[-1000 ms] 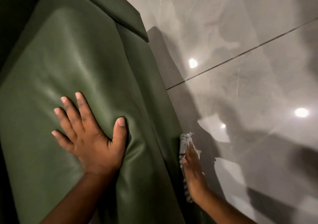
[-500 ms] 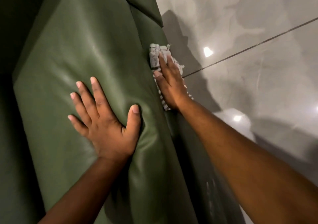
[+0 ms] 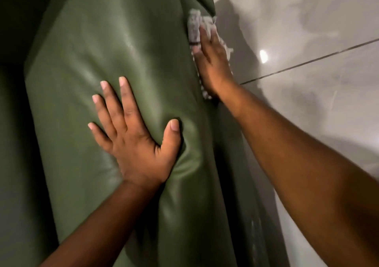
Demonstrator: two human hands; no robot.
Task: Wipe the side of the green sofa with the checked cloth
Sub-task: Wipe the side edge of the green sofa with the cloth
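The green leather sofa (image 3: pixel 106 47) fills the left and middle of the head view, its padded arm top facing me. My left hand (image 3: pixel 133 135) lies flat on that top, fingers spread, denting the cushion and holding nothing. My right hand (image 3: pixel 213 61) presses the checked cloth (image 3: pixel 194 28) flat against the sofa's outer side, high up near the overhanging back cushion. The cloth is pale with dark checks; its top end sticks out past my fingertips and a fringe shows under my wrist. Most of it is hidden beneath my palm.
A glossy grey tiled floor (image 3: pixel 320 107) runs along the right of the sofa, with a dark grout line (image 3: pixel 307 61) and a bright light reflection (image 3: pixel 263 56). The sofa's shadow falls on the tiles beside it.
My right hand has swept the cloth from low on the sofa's side up toward the back cushion, and my arm is now stretched out. My left hand has stayed flat on the arm top.
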